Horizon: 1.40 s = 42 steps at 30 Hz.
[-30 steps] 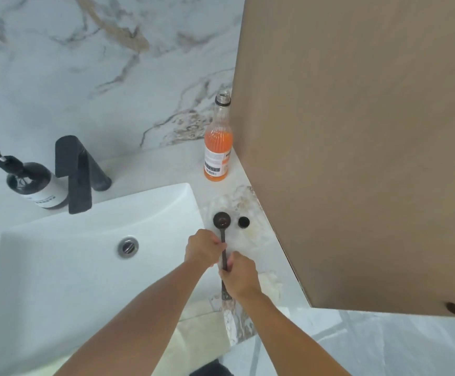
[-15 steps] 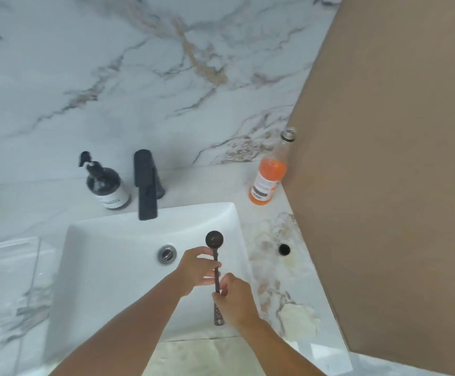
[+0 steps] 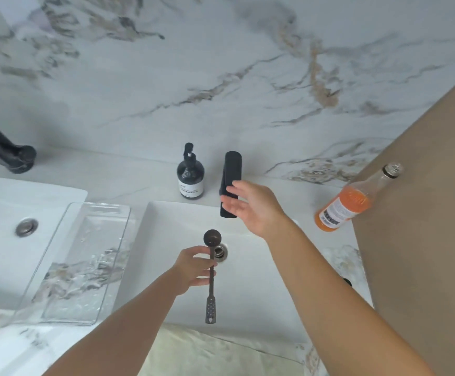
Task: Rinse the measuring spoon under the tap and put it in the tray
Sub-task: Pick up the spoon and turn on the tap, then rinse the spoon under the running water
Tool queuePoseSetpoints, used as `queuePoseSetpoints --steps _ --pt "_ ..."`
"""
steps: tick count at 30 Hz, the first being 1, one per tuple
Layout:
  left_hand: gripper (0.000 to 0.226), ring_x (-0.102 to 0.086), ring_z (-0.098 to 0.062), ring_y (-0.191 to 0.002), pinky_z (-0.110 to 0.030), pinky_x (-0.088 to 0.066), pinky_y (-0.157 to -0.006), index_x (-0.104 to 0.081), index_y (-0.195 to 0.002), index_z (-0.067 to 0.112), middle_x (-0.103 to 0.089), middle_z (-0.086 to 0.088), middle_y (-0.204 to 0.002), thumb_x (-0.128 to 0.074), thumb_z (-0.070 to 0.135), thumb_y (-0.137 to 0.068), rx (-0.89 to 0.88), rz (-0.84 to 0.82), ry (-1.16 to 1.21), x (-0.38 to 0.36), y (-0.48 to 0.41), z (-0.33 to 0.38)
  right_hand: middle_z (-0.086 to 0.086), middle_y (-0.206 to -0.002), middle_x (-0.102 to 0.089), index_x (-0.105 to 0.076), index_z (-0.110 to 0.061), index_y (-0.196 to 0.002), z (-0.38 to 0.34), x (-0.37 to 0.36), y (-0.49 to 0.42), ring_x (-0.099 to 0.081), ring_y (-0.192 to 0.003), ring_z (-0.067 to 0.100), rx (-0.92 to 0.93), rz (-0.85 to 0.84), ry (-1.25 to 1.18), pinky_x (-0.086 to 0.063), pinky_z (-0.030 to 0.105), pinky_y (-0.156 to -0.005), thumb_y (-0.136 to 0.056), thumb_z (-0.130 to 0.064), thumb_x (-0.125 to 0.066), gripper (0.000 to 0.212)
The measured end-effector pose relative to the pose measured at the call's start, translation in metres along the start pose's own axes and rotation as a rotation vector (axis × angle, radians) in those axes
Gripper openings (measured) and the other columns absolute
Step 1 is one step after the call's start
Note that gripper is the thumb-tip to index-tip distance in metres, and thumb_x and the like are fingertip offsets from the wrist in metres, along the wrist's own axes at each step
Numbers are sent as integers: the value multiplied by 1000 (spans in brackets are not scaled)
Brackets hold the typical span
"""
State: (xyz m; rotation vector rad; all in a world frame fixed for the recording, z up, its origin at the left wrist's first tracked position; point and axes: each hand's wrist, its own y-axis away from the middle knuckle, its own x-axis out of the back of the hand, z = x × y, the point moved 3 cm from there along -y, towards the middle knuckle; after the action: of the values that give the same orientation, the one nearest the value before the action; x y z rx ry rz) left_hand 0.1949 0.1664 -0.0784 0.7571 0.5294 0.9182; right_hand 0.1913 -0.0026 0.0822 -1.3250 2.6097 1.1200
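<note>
My left hand [image 3: 193,268] pinches the measuring spoon [image 3: 211,270] by its handle over the basin [image 3: 172,229], while my open right hand [image 3: 250,207] reaches the black tap [image 3: 231,169], which I judge needs turning on next.

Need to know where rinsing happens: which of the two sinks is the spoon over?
The right-hand sink, below the black tap; the left one lies beyond the tray.

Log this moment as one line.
left hand: grips measuring spoon over sink | right hand: open, at tap | tray: empty
</note>
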Motion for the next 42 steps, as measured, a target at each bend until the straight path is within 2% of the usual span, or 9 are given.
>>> queuePoseSetpoints --steps 9,15,22,26,30,33,36,38,42 --pt "19 -70 -26 -68 -32 -61 -63 -69 -97 15 -70 -9 -90 -68 1 -83 4 -98 -23 -23 -3 12 28 -107 -68 -59 3 -101 -21 -2 0 -71 -87 33 -28 -5 -169 -61 32 -66 -91 -4 -62 12" --pt "18 -69 -27 -71 -31 -60 -62 -69 -94 15 -69 -8 -92 -65 -1 -86 13 -90 -24 -30 -7 21 25 -124 -67 -57 6 -129 -23 4 -3 -70 -101 32 -53 -83 -155 -59 31 -74 -91 -15 -63 44" --pt "20 -69 -27 -70 -30 -60 -60 -69 -97 14 -70 -9 -90 -67 0 -84 35 -83 -13 -21 -15 22 11 -109 -77 -66 -6 -111 -8 20 -21 -76 -90 28 6 -67 -196 -60 32 -65 -91 -19 -63 24" --pt "19 -69 -27 -70 -30 -60 -62 -69 -96 15 -69 -8 -90 -67 0 -84 32 -94 1 -18 -16 21 9 -100 -68 -63 -10 -116 45 52 -43 -63 -77 25 -57 275 64 -54 30 -65 -95 -9 -56 22" --pt "16 -67 -26 -71 -30 -59 -64 -66 -91 15 -68 -10 -91 -64 0 -86 13 -126 -7 -21 -13 26 9 -114 -64 -62 -14 -124 94 62 -55 -62 -87 26 -248 140 393 -54 31 -75 -95 -15 -60 29" --pt "15 -63 -29 -73 -36 -56 -70 -61 -97 9 -65 -15 -91 -63 1 -86 29 -160 35 -25 -15 32 12 -99 -72 -73 -5 -106 102 61 -61 -66 -67 19 -209 106 429 -53 25 -61 -90 -12 -66 18" --pt "22 -61 -27 -67 -35 -54 -67 -63 -95 8 -64 -13 -87 -60 30 -91 74 -176 44 -29 -17 41 11 -83 -71 -75 -1 -96 99 60 -69 -62 -59 18 -131 155 559 -50 24 -55 -81 -11 -74 18" --pt "44 -60 -27 -61 -33 -56 -62 -66 -88 8 -64 -13 -80 -52 49 -95 75 -96 -15 -33 -23 46 10 -79 -70 -73 -5 -84 97 59 -72 -62 -58 19 -76 207 663 -49 26 -54 -79 -12 -73 9" --pt "50 -52 -22 -40 -28 -53 -48 -63 -78 4 -60 -11 -60 -49 49 -95 14 142 -168 -42 -33 52 14 -73 -70 -64 -5 -70 96 59 -76 -63 -59 24 57 294 833 -55 36 -63 -82 -17 -69 18"
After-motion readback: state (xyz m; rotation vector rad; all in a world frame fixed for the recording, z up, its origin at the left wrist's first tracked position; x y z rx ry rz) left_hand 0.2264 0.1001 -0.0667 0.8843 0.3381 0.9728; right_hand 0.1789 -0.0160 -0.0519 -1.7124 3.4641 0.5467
